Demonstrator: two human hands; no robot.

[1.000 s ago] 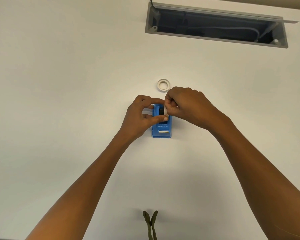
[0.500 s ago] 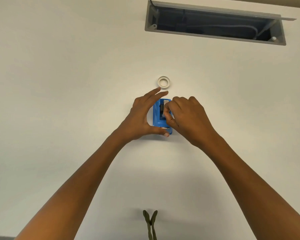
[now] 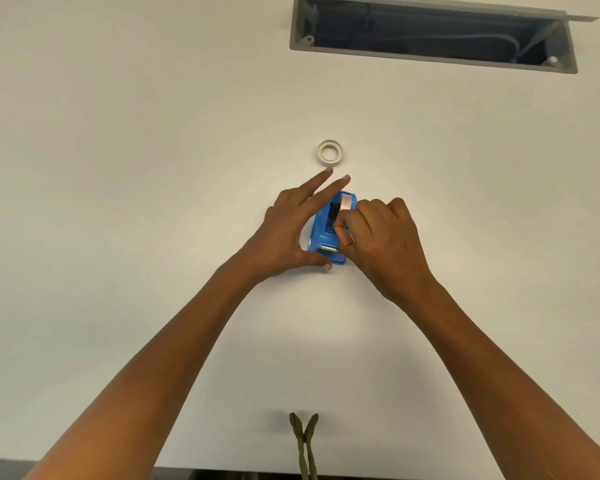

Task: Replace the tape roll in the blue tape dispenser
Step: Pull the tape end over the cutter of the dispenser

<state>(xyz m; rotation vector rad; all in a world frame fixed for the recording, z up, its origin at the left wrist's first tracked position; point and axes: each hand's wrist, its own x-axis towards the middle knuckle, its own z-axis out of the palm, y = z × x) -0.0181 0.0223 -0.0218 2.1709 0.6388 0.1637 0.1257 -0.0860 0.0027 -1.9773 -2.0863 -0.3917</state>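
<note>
The blue tape dispenser (image 3: 326, 233) lies on the white table, its cutter end toward me. A tape roll (image 3: 347, 203) sits in its far end on a black hub. My left hand (image 3: 288, 230) braces the dispenser's left side, thumb at the near corner and fingers stretched past the far end. My right hand (image 3: 381, 237) rests on the dispenser's right side, thumb and forefinger pinched over the tape strip near the slot. A thin, nearly bare white tape ring (image 3: 330, 152) lies flat on the table beyond the dispenser.
A grey recessed cable tray (image 3: 430, 32) with cords inside opens in the table at the far right. A green strap (image 3: 305, 441) hangs at the near table edge.
My left fingers have straightened and spread along the dispenser's left side. My right hand has moved from the roll at the far end down toward the cutter end. The dispenser has turned slightly.
</note>
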